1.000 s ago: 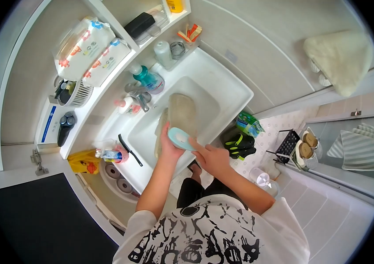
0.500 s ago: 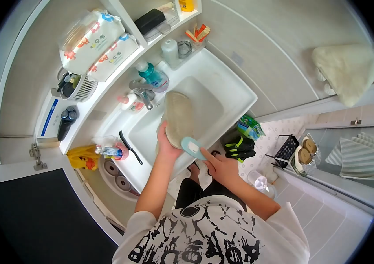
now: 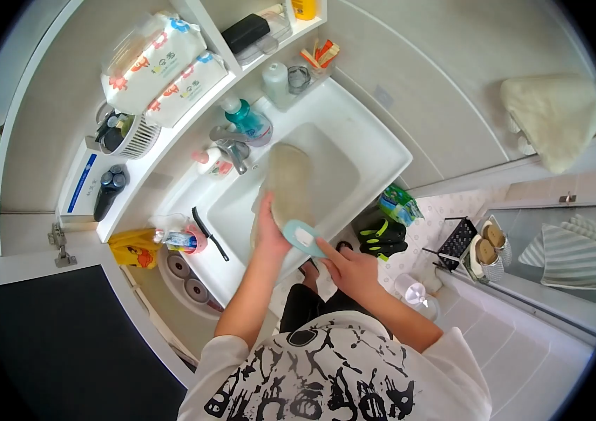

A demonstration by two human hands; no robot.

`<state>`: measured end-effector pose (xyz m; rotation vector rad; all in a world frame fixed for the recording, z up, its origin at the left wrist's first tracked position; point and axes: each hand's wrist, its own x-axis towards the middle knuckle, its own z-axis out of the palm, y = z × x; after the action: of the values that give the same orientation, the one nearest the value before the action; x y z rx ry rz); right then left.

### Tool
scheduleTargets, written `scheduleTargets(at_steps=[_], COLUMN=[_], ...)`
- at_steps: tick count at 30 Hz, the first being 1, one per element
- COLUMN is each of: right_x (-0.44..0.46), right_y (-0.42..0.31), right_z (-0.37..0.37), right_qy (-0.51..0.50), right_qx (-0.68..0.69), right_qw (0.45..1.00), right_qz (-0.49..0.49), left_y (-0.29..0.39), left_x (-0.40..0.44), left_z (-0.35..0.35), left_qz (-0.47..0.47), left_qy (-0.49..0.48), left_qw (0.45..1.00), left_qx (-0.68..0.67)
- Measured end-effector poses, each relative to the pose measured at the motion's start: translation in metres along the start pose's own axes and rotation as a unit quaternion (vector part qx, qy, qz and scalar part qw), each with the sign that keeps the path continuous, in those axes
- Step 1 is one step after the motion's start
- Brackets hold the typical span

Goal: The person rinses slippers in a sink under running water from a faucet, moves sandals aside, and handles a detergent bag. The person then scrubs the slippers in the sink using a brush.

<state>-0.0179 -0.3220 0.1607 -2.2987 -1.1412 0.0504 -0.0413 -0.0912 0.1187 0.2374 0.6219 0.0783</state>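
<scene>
My left hand (image 3: 271, 228) is closed around the near end of a long beige item shaped like a slipper sole (image 3: 289, 179), held over the white sink (image 3: 382, 151). A pale edge shows beside its lower left side. My right hand (image 3: 348, 269) grips a light-blue brush (image 3: 303, 237) by its handle. The brush head, with a white patch on its back, is against the near end of the beige item; its bristles are hidden. The chrome faucet (image 3: 233, 151) stands just beyond, to the left of the item.
A black-handled razor-like tool (image 3: 210, 235) lies on the sink's left rim by a pink cup (image 3: 195, 242). A teal pump bottle (image 3: 249, 123) and a pink-topped bottle (image 3: 211, 162) flank the faucet. Shelves with wipes packs (image 3: 186, 91) rise at left. Black-green shoes (image 3: 382, 238) are on the floor.
The brush has shifted slightly left along the near end of the beige item, and my right hand with it. My left hand keeps its hold. The view has shifted slightly.
</scene>
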Motion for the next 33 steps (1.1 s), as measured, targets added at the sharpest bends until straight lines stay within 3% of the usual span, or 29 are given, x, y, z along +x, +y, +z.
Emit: scheduleTargets(at_steps=[4,7,12,15,18,20,24,28,31,33], right_x=[0.057,0.049,0.006,0.023,0.060,0.070,0.026,0.031,0.065,0.081], right_y=[-0.007,-0.002,-0.002,-0.006,0.004,0.017,0.003,0.009,0.039,0.048], right_z=[-0.002,-0.003,-0.002,0.001,0.004,0.016,0.020,0.020,0.026,0.024], right_qy=[0.005,-0.006,-0.020,-0.022,0.006,0.041,0.000,0.005,0.022,0.047], right_qx=[-0.016,-0.026,0.020,0.017,0.013,0.010,0.034,0.025,-0.023,-0.011], right_qw=[1.000,1.000,1.000,1.000,1.000,0.998,0.999,0.999,0.999,0.996], right_qz=[0.000,0.008,-0.001,0.011,0.022,0.035,0.030,0.019,0.044,0.071], left_y=[-0.035,-0.026,0.007,-0.017,-0.030,-0.019,0.007,-0.009,-0.010,-0.010], left_x=[-0.006,-0.010,-0.020,-0.014,-0.019,-0.030,-0.029,-0.032,-0.043,-0.046], left_z=[0.019,0.017,0.016,0.015,0.022,0.028,0.019,0.012,0.009,0.010], left_qz=[0.009,0.018,0.018,0.026,0.042,0.034,0.081,0.039,-0.025,-0.017], left_qy=[0.064,0.084,0.015,0.111,0.081,0.010,-0.033,-0.001,-0.098,-0.100], left_qw=[0.998,0.996,1.000,0.993,0.996,0.999,0.996,0.999,0.995,0.995], left_qx=[-0.024,-0.015,0.015,0.025,0.000,-0.001,-0.004,-0.022,0.021,0.019])
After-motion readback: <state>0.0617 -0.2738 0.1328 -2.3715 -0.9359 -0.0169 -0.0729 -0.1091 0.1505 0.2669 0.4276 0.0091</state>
